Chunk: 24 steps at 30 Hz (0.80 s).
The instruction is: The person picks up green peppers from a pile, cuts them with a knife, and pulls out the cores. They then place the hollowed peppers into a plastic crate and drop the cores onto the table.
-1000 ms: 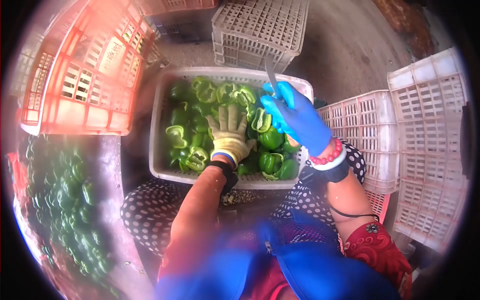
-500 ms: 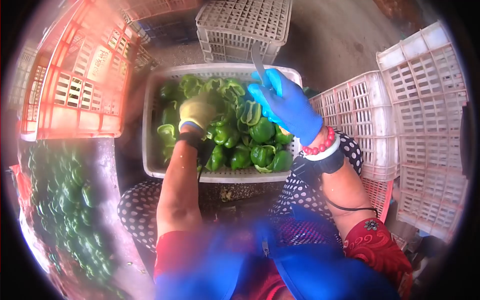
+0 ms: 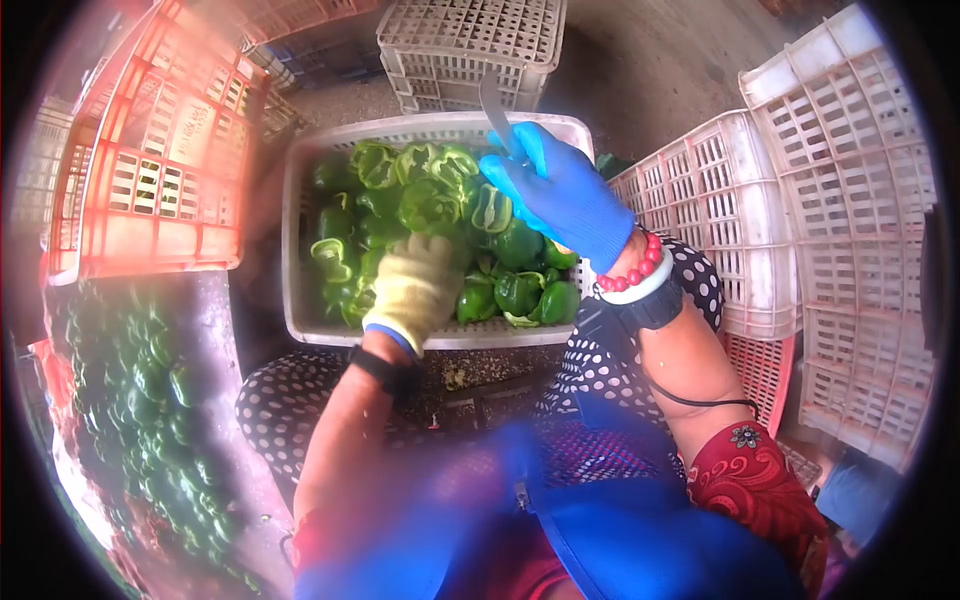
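Note:
A knife with a slightly curved blade points up and away from me. My right hand, in a blue glove, is closed around its handle over the right side of a white crate. Many green bell peppers fill that crate, several of them cut open with pale insides showing. In a pale yellow glove, my left hand is low over the peppers near the crate's front. Its fingers curl down among them, and their tips and whatever they grip are hidden.
White crates stand on my right, with a red crate low beside them. Left is an orange crate; below it lies a big spread of green peppers. Another pale crate sits beyond the white one.
My left hand has drawn back toward me, from the peppers' middle to the crate's front. The right hand still grips the knife, nearly in place. The view has shifted slightly.

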Each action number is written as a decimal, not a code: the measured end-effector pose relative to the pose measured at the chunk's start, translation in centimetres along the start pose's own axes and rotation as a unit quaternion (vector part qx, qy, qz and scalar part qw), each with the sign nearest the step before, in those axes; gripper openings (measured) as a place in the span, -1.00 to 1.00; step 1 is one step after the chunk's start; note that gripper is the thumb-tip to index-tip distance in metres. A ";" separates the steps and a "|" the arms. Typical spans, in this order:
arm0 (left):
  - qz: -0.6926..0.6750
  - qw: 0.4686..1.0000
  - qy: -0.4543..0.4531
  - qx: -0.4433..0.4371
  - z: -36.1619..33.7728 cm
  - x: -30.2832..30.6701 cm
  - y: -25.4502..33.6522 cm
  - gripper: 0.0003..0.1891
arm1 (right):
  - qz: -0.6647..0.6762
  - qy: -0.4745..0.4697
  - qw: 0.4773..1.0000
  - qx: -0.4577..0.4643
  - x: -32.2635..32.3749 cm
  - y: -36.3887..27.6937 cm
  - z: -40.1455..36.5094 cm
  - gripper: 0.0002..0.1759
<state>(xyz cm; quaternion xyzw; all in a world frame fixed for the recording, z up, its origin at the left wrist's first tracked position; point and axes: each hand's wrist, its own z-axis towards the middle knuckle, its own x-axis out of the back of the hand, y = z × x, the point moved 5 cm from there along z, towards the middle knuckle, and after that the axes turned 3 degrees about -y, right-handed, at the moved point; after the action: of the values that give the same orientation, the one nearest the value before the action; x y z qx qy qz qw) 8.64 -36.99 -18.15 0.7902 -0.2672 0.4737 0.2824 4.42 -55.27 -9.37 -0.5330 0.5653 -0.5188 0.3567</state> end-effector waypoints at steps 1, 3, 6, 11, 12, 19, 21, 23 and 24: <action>-0.020 0.996 -0.065 0.049 0.5 0.0 -0.5 -0.37 | -0.014 0.000 1.000 -0.013 0.0 0.5 0.4 -0.64; -0.144 0.989 -0.032 0.029 1.4 -0.3 -1.3 -0.50 | -0.043 0.011 0.999 -0.024 -0.6 2.5 1.4 -0.63; -0.239 0.968 -0.071 -0.022 2.8 -0.5 -0.5 -0.67 | -0.027 0.001 0.997 -0.076 -3.6 7.7 3.8 -0.64; -0.179 0.981 -0.073 0.034 3.0 -4.0 -1.7 -0.62 | -0.017 -0.058 0.996 -0.064 -9.0 16.6 6.6 -0.72; -0.150 0.986 -0.072 -0.004 3.2 -6.1 -2.2 -0.64 | -0.029 -0.038 0.999 -0.021 -10.0 17.7 6.6 -0.69; -0.208 0.966 -0.115 0.105 1.3 -4.9 -2.3 -0.67 | 0.026 -0.061 0.991 -0.118 -10.2 20.2 2.9 -0.46; -0.193 0.964 -0.111 0.147 2.2 -5.4 -2.9 -0.69 | -0.092 -0.043 0.993 -0.066 -10.3 20.6 3.2 -0.44; -0.190 0.969 -0.112 0.109 3.1 -5.9 -3.4 -0.71 | -0.188 -0.026 0.980 -0.065 -10.0 20.3 3.0 -0.45; -0.190 0.971 -0.114 0.091 3.3 -6.3 -3.5 -0.73 | -0.223 -0.024 0.972 -0.073 -10.2 20.6 3.5 -0.48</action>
<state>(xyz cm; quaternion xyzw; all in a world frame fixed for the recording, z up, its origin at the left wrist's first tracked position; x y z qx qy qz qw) 10.43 -35.83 -25.82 0.8976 -0.0980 0.3409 0.2616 4.74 -48.25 -31.52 -0.6828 0.4596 -0.5296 0.2054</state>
